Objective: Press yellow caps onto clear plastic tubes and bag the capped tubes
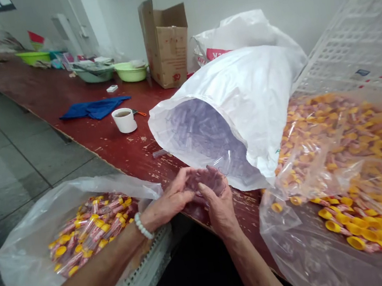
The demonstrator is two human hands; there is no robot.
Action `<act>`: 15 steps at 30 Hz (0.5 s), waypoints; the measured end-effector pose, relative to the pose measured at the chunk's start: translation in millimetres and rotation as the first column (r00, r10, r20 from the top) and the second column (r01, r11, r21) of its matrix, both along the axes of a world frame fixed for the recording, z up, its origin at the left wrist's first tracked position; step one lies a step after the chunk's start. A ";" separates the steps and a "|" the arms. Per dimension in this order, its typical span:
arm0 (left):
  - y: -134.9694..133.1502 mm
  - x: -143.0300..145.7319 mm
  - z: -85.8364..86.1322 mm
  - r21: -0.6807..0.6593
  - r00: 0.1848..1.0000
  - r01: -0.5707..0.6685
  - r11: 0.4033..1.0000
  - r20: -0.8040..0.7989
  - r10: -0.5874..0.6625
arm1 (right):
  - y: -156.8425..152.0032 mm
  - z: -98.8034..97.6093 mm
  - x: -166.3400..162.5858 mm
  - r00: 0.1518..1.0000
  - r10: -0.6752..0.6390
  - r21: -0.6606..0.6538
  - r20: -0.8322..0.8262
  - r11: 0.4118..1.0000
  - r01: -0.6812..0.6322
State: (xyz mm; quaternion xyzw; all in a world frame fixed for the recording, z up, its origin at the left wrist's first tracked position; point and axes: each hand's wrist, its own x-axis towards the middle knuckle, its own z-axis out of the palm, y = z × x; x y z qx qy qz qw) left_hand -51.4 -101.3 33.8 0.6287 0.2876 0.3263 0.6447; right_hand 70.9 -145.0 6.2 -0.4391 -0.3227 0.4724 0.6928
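You have the clear tubes [208,182] gathered between the curled fingers of your left hand [170,200] and right hand [221,209], just before the open mouth of the white sack [251,92], the right hand being nearer, though their long axis cannot be told.

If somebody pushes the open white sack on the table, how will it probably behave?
The white sack would probably fold rather than stay stiff, as its side is creased. Some clear plastic pieces might slide out, because it lies on its side, mouth wide open.
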 end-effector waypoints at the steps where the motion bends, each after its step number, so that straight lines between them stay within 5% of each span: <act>1: -5.7 10.1 -4.1 -0.025 0.998 0.013 1.000 0.069 -0.011 | -0.7 -0.8 1.0 0.999 -0.036 0.009 0.022 0.999 0.036; 7: -16.1 61.3 -35.5 -0.033 0.964 -0.033 0.999 0.263 0.041 | -6.5 -19.0 31.2 0.929 -0.070 0.029 0.363 0.998 0.064; 11: -19.1 80.5 -53.8 0.049 0.977 -0.092 0.995 0.195 0.081 | -17.6 -36.4 54.1 0.745 -0.077 0.023 0.662 0.996 0.083; 15: -17.7 88.7 -64.7 0.134 0.988 -0.137 0.982 0.092 0.125 | -24.5 -43.6 58.5 0.736 -0.106 0.035 0.668 0.993 0.111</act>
